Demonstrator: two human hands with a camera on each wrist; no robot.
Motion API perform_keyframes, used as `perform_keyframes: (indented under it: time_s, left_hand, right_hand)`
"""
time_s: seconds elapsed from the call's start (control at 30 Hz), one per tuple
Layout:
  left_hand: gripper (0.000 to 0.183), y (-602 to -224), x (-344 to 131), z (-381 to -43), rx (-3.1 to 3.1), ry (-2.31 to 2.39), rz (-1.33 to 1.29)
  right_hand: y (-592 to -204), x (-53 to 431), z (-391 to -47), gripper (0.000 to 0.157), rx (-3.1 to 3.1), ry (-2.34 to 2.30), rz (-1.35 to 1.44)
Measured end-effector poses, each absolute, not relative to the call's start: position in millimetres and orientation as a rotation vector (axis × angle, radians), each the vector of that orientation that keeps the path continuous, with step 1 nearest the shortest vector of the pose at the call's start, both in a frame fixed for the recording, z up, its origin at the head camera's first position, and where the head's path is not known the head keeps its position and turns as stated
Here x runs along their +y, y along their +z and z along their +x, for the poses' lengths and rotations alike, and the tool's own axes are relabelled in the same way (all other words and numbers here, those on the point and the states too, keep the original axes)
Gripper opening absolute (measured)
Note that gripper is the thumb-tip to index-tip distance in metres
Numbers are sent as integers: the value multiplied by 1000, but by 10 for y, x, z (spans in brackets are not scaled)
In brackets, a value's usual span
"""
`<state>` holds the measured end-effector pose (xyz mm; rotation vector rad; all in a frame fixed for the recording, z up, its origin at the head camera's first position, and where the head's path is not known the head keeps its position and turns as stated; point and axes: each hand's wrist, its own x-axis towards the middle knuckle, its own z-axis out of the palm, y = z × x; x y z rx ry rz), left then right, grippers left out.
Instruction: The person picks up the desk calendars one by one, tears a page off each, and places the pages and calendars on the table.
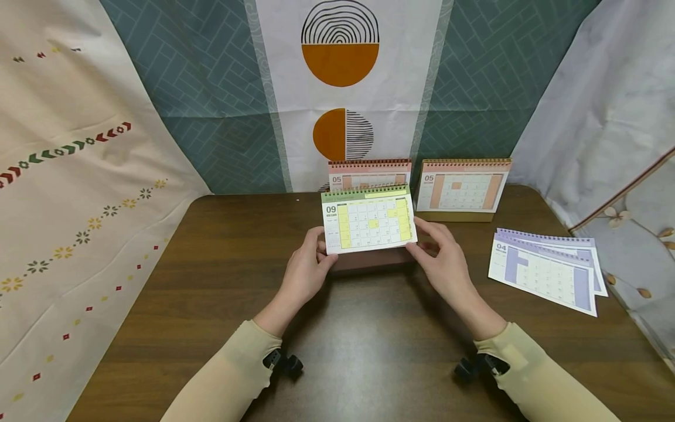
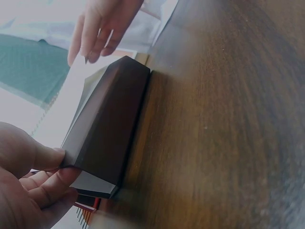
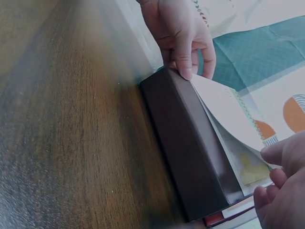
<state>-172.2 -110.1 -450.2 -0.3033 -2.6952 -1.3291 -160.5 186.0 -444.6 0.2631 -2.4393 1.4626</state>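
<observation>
A desk calendar [image 1: 370,220] with a green header, yellow columns and "09" stands at the middle of the table. Its brown stand [image 3: 186,148] has a broad front strip facing me. With thumb and fingers my left hand [image 1: 304,264] grips the lower left corner, the thumb at the edge of the stand in the left wrist view. On the other side my right hand [image 1: 445,262] pinches the lower right corner of the white pages [image 3: 228,105]. In the right wrist view that corner is lifted off the stand, with a gap behind showing another yellow-marked page [image 3: 253,171].
Close behind stands a pink calendar [image 1: 369,167] marked "05", partly covered. A second pink calendar [image 1: 464,184] on a tan stand is at the back right. Loose purple calendar pages [image 1: 543,272], marked "04", lie overlapping at the right. Patterned cloths [image 1: 221,105] hang around the table.
</observation>
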Motion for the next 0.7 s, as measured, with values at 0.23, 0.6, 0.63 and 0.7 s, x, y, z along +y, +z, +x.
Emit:
perform_keyframes:
  time_s: [0.23, 0.6, 0.63, 0.7]
  left_hand:
    - [62, -4493, -1097, -1727, -2694, -1334, -308]
    - [64, -4498, -1105, -1723, -2700, -1343, -291]
    - [64, -4498, -1105, -1723, -2700, -1345, -291]
    - [64, -4498, -1104, -1724, -2700, -1351, -288]
  right_hand:
    - [-4449, 1836, -1624, 59, -2383, 1489, 273]
    - [-4450, 1772, -1676, 56, -2319, 1538, 221]
    - [-4452, 1769, -1681, 56, -2325, 1530, 213]
    - [-4457, 1767, -1689, 56, -2338, 1509, 200]
